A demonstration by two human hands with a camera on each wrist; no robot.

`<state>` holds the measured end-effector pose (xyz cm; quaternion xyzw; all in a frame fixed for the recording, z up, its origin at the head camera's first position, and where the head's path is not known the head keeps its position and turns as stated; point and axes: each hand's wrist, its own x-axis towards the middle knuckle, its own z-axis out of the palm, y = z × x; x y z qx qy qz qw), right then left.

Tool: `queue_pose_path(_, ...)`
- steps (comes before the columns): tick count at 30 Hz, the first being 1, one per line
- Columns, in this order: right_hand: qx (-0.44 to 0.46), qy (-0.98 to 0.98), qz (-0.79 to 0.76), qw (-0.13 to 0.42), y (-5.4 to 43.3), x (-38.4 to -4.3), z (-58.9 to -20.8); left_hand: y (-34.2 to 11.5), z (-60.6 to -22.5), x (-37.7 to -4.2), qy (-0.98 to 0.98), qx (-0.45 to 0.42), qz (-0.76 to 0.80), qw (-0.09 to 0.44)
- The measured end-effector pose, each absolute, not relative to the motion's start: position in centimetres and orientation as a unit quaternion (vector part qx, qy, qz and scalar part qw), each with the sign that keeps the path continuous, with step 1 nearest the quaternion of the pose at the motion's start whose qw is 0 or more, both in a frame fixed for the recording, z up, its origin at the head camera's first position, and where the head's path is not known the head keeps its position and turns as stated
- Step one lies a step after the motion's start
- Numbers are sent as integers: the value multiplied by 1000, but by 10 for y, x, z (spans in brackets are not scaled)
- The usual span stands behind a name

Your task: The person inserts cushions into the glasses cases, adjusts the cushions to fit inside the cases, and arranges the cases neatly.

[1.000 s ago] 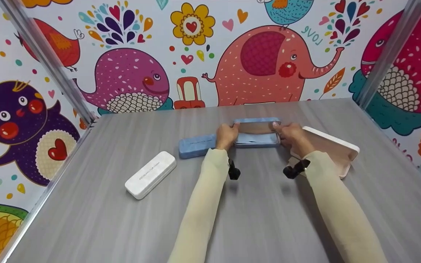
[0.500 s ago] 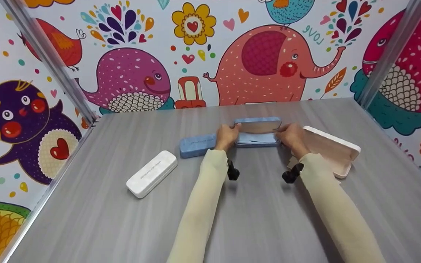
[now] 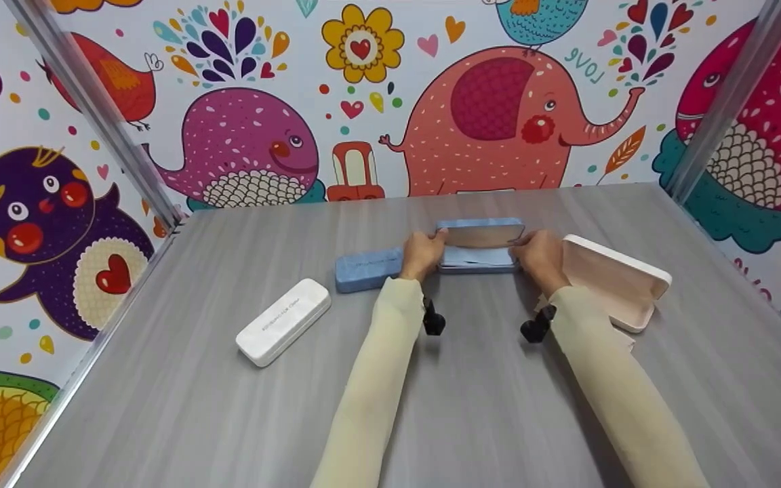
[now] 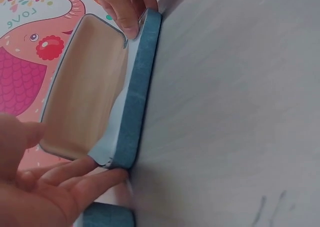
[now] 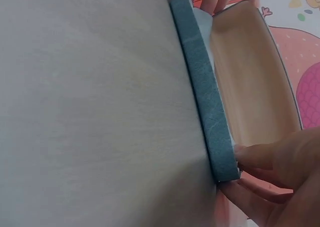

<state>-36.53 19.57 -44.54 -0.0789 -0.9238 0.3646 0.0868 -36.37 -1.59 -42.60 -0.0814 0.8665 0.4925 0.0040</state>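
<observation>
A blue glasses case (image 3: 478, 270) stands with its lid raised at the back of the table, its beige lining showing. A light blue cloth (image 3: 475, 256) lies in its lower half. My left hand (image 3: 422, 254) is at the case's left end; in the left wrist view its straight fingers (image 4: 82, 179) touch the end wall and the cloth corner, thumb near the lid. At the other end my right hand (image 3: 539, 257) pinches the case's end wall and cloth edge, thumb (image 5: 255, 154) inside and a finger below the outer corner.
A shut blue glasses case (image 3: 367, 271) lies beside my left hand. Farther left is a shut white glasses case (image 3: 283, 322), set diagonally. An open white case (image 3: 607, 281) with beige lining lies behind my right forearm, a pale cloth (image 3: 624, 340) partly hidden there. Patterned walls enclose the table.
My right hand has moved down from the lid's right edge to the lower half's right end. My left hand stays at the left end. The head view has shifted slightly.
</observation>
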Motion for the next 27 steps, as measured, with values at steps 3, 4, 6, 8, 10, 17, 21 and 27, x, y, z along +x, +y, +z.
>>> queue_pose_path(3,-81,-928,350,96,196,-366,-446,-15,-426,-364,860,-91,501,16)
queue_pose_path(4,-80,-930,344,97,196,-366,-446,-15,-425,-364,858,-94,504,19)
queue_pose_path(6,-78,-934,335,100,197,-366,-445,-16,-425,-363,857,-93,507,19)
queue_pose_path(8,-75,-935,331,102,197,-366,-445,-17,-425,-363,857,-91,508,18)
queue_pose_path(10,-72,-935,334,101,197,-365,-444,-18,-425,-364,856,-89,509,16)
queue_pose_path(17,-92,-924,361,88,195,-365,-440,-18,-423,-364,849,-97,520,21)
queue_pose_path(21,-130,-909,391,63,194,-363,-432,-17,-420,-362,853,-93,513,27)
queue_pose_path(27,-182,-852,488,-45,194,-365,-419,-16,-415,-357,870,-74,487,9)
